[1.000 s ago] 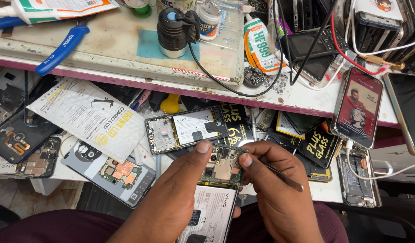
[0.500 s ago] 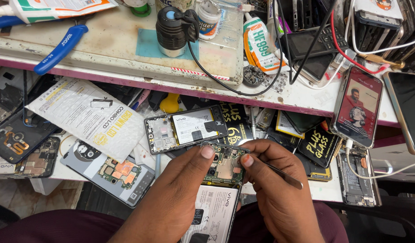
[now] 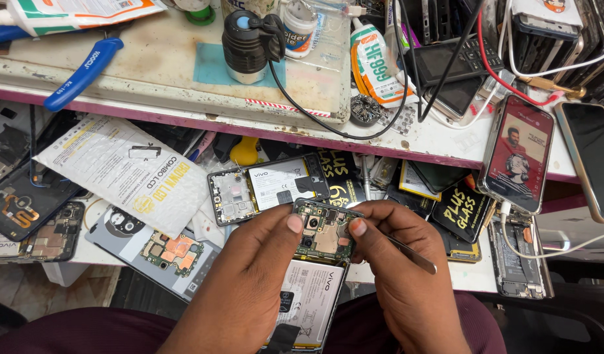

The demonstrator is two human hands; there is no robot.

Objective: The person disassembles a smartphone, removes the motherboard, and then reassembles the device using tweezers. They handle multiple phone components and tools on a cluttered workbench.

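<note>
Little had shifted since the earlier frames: both hands stayed on the opened phone [image 3: 318,262], and the left thumb had slid slightly lower along its upper edge.

Left hand [image 3: 249,282] was closed around the left side of the opened phone, thumb pressed on the top corner of the green circuit board. Right hand [image 3: 400,275] was pinched shut on slim metal tweezers [image 3: 413,254], forefinger tip touching the board's right edge; the tweezers' tip was hidden behind the fingers. The opened phone lay over the person's lap, just below the counter [image 3: 446,141] edge, back cover off, showing a bare board with a round camera lens and a flat white battery beneath.

Directly above it rested a second disassembled phone [image 3: 266,190], rectangular, with a grey metal shield and white battery. Left of the opened phone lay a white bubble-textured pouch [image 3: 125,174] and another exposed board with copper shielding [image 3: 171,252]. Far right of it, a glossy lit phone [image 3: 518,154] leaned on the counter.
</note>
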